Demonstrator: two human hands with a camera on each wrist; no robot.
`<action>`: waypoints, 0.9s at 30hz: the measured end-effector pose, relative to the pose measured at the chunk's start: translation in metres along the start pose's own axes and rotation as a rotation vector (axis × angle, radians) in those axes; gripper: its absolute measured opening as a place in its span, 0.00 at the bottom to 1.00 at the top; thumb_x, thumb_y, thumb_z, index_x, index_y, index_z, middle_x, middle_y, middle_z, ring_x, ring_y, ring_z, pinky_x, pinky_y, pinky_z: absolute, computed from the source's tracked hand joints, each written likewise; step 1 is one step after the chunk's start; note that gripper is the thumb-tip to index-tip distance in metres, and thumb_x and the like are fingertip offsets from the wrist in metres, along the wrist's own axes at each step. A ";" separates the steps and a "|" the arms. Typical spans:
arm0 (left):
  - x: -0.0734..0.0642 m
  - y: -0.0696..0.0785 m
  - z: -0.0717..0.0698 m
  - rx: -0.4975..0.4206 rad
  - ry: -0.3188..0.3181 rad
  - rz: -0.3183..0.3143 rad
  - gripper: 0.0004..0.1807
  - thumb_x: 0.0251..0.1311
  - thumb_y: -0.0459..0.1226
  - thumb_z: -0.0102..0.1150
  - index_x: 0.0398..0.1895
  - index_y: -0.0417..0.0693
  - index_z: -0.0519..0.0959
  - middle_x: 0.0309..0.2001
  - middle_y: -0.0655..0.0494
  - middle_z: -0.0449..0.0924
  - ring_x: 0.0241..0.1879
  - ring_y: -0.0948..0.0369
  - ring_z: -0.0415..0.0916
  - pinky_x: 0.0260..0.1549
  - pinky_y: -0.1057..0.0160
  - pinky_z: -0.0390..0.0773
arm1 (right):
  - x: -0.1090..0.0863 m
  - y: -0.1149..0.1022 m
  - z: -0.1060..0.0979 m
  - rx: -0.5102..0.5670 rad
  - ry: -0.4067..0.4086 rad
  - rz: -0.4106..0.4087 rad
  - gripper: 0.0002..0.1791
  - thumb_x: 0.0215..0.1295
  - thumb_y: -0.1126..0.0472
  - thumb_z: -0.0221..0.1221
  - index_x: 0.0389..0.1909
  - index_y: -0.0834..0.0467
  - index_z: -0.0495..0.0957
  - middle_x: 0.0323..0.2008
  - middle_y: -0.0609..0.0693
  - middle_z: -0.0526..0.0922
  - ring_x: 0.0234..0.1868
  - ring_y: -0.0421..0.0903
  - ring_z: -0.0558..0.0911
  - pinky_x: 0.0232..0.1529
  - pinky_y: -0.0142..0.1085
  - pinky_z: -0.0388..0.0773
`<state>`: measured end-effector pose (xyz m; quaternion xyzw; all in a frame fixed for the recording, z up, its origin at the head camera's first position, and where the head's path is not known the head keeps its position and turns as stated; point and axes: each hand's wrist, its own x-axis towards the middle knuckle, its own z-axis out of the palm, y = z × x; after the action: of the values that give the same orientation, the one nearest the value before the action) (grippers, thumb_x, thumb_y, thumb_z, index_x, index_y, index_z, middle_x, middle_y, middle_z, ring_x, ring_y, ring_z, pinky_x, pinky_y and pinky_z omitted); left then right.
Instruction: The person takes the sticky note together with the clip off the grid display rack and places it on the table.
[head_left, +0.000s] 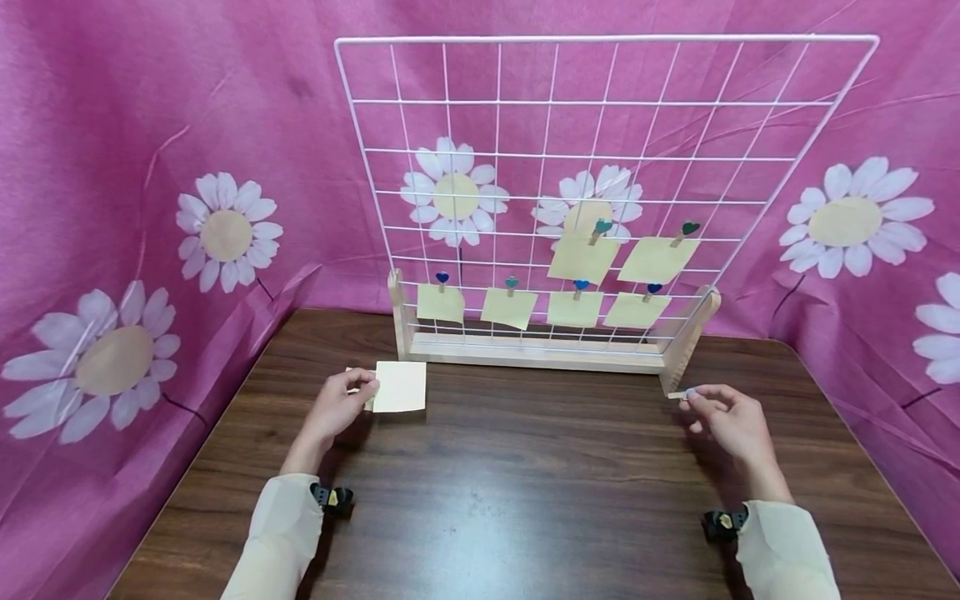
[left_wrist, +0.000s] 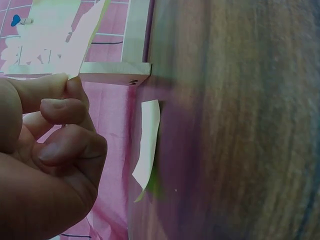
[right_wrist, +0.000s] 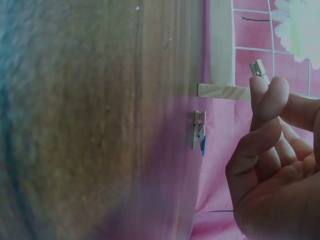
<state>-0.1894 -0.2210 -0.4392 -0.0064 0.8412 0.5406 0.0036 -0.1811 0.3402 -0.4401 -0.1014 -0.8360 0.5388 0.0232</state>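
Note:
Between thumb and finger, my left hand (head_left: 339, 407) pinches a pale yellow sticky note (head_left: 402, 387) by its edge, above the table's left part. Below that hand, a second sticky note (left_wrist: 146, 145) lies on the table with a curled end, mostly hidden in the head view. My right hand (head_left: 737, 427) pinches a mini wooden clothespin (right_wrist: 257, 68) near the stand's right foot; its wooden tip points left. Another mini clothespin (right_wrist: 199, 131) with a blue end lies on the table below the right hand, hidden in the head view.
A white wire grid (head_left: 498, 102) stands at the back in a wooden base (head_left: 536, 354). Several sticky notes (head_left: 441, 303) hang on its lower rows from heart-topped clothespins (head_left: 581, 287). Pink flowered cloth (head_left: 315, 167) surrounds the brown wooden table (head_left: 525, 467).

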 end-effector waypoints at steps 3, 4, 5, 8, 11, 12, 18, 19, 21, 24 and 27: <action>-0.001 -0.001 0.000 -0.006 -0.019 -0.008 0.10 0.71 0.30 0.56 0.46 0.27 0.79 0.48 0.39 0.79 0.38 0.60 0.72 0.32 0.64 0.78 | 0.000 0.002 0.000 0.012 -0.003 0.021 0.18 0.77 0.58 0.56 0.53 0.70 0.71 0.27 0.36 0.87 0.19 0.38 0.81 0.19 0.31 0.78; -0.001 -0.002 0.000 -0.011 -0.028 -0.009 0.10 0.71 0.30 0.56 0.46 0.27 0.79 0.47 0.39 0.79 0.37 0.60 0.72 0.32 0.63 0.79 | 0.001 0.002 -0.001 0.012 -0.004 0.026 0.18 0.77 0.58 0.56 0.53 0.70 0.71 0.27 0.35 0.87 0.19 0.37 0.81 0.19 0.31 0.78; -0.001 -0.002 0.000 -0.015 -0.034 -0.011 0.11 0.71 0.30 0.56 0.46 0.27 0.78 0.46 0.40 0.79 0.36 0.60 0.72 0.32 0.63 0.79 | 0.001 0.003 -0.001 0.018 -0.005 0.033 0.18 0.77 0.58 0.56 0.54 0.70 0.71 0.26 0.35 0.86 0.19 0.37 0.81 0.18 0.30 0.78; -0.002 -0.003 -0.001 -0.032 -0.053 -0.007 0.10 0.71 0.30 0.56 0.46 0.26 0.78 0.42 0.42 0.78 0.35 0.60 0.72 0.31 0.63 0.79 | 0.002 0.006 -0.001 0.029 -0.009 0.052 0.18 0.77 0.58 0.56 0.54 0.69 0.71 0.26 0.35 0.86 0.20 0.37 0.81 0.18 0.30 0.77; -0.003 -0.005 -0.001 -0.035 -0.072 0.014 0.09 0.70 0.30 0.55 0.43 0.28 0.79 0.39 0.46 0.79 0.35 0.61 0.73 0.31 0.64 0.79 | 0.003 0.008 -0.002 0.021 -0.011 0.073 0.18 0.77 0.56 0.56 0.54 0.68 0.71 0.27 0.34 0.86 0.20 0.37 0.81 0.18 0.30 0.77; -0.004 -0.006 -0.001 -0.034 -0.077 0.030 0.08 0.70 0.30 0.55 0.42 0.29 0.79 0.38 0.47 0.79 0.34 0.61 0.73 0.30 0.65 0.78 | 0.003 0.009 -0.002 0.011 -0.013 0.080 0.19 0.77 0.56 0.56 0.54 0.68 0.71 0.27 0.34 0.86 0.21 0.37 0.81 0.18 0.30 0.77; -0.002 -0.011 -0.001 -0.002 -0.094 0.050 0.08 0.69 0.30 0.55 0.39 0.29 0.79 0.35 0.49 0.79 0.31 0.63 0.73 0.29 0.67 0.75 | 0.004 0.013 -0.004 -0.027 -0.034 0.110 0.22 0.77 0.54 0.55 0.58 0.69 0.70 0.28 0.34 0.86 0.23 0.37 0.82 0.20 0.33 0.77; -0.002 -0.011 0.000 0.007 -0.096 0.036 0.08 0.69 0.30 0.55 0.40 0.29 0.80 0.35 0.49 0.79 0.30 0.63 0.73 0.29 0.67 0.75 | 0.004 0.014 -0.004 -0.028 -0.038 0.111 0.22 0.77 0.54 0.55 0.58 0.69 0.69 0.28 0.34 0.86 0.23 0.37 0.82 0.20 0.33 0.77; -0.001 -0.012 0.000 0.031 -0.095 0.022 0.08 0.69 0.29 0.55 0.40 0.29 0.80 0.34 0.49 0.78 0.29 0.62 0.72 0.29 0.67 0.74 | 0.005 0.015 -0.004 -0.028 -0.045 0.112 0.22 0.77 0.54 0.55 0.58 0.69 0.69 0.28 0.34 0.86 0.23 0.37 0.82 0.21 0.33 0.77; 0.000 -0.013 0.001 0.068 -0.095 0.011 0.07 0.69 0.28 0.56 0.39 0.29 0.80 0.32 0.50 0.77 0.28 0.60 0.71 0.28 0.67 0.72 | 0.007 0.018 -0.006 -0.022 -0.060 0.117 0.21 0.77 0.55 0.55 0.57 0.68 0.69 0.28 0.34 0.87 0.23 0.36 0.82 0.21 0.32 0.77; -0.001 -0.013 0.002 0.104 -0.089 0.016 0.06 0.69 0.28 0.56 0.39 0.30 0.80 0.32 0.49 0.78 0.29 0.60 0.71 0.29 0.65 0.73 | 0.009 0.021 -0.007 -0.019 -0.078 0.122 0.20 0.77 0.55 0.55 0.56 0.67 0.70 0.29 0.34 0.87 0.24 0.36 0.82 0.22 0.32 0.76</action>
<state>-0.1887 -0.2243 -0.4516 0.0246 0.8673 0.4958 0.0369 -0.1857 0.3564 -0.4568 -0.1313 -0.8335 0.5349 -0.0431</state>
